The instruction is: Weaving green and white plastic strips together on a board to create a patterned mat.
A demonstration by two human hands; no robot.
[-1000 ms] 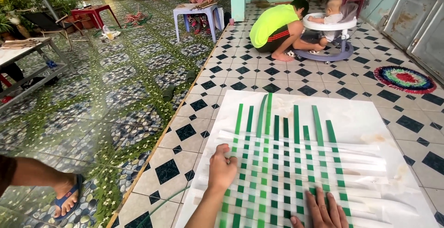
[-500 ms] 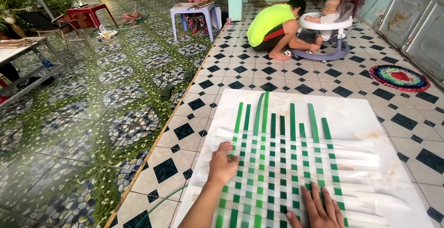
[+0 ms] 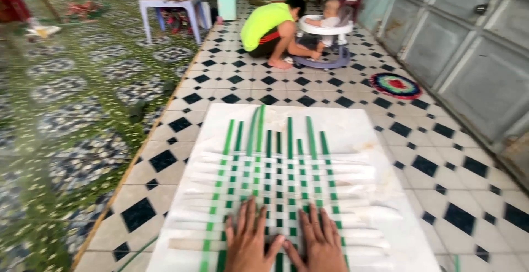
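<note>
Both hands flat, fingers (image 3: pixel 249 217) spread on green-and-white woven mat (image 3: pixel 275 184)

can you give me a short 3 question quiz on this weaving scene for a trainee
1. True or false: both the left hand and the right hand lie flat on the woven mat of green and white strips.
2. What lies under the mat? A) a white rectangular sheet B) a red plastic table C) a wooden board
3. Fill in: the round multicoloured rug lies on the ____ side of the picture, near the grey panelled doors.

Key: 1 true. 2 A. 3 right.
</note>
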